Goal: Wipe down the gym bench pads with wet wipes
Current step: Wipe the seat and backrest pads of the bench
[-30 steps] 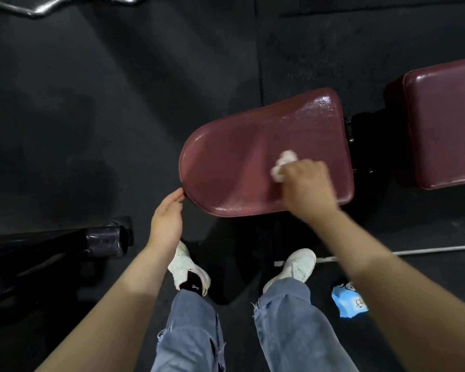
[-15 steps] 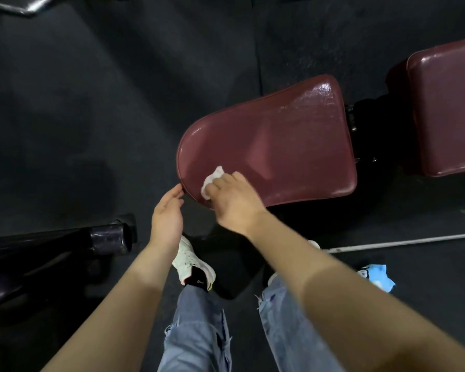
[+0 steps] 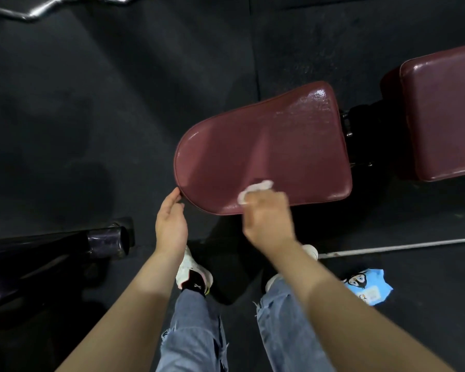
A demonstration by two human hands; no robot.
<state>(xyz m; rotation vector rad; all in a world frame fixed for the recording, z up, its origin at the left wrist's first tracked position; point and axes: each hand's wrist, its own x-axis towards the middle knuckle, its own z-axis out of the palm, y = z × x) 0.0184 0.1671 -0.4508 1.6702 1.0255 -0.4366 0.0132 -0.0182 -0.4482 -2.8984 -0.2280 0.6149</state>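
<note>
Two hands at work: right hand [image 3: 266, 213] clenched on crumpled white wet wipe [image 3: 255, 189], pressed to near edge of maroon vinyl seat pad [image 3: 263, 146]; long axis running right toward second maroon pad [image 3: 446, 116]; left hand [image 3: 171, 221] released, fingertips touching rounded end.

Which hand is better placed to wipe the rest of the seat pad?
The right hand: it already grips the wet wipe on the seat pad. The left hand is empty, touching only the pad's rounded edge.

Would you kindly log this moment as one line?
right hand: wiping seat pad with wipe | left hand: touching pad edge | wipe pack: floor
</note>
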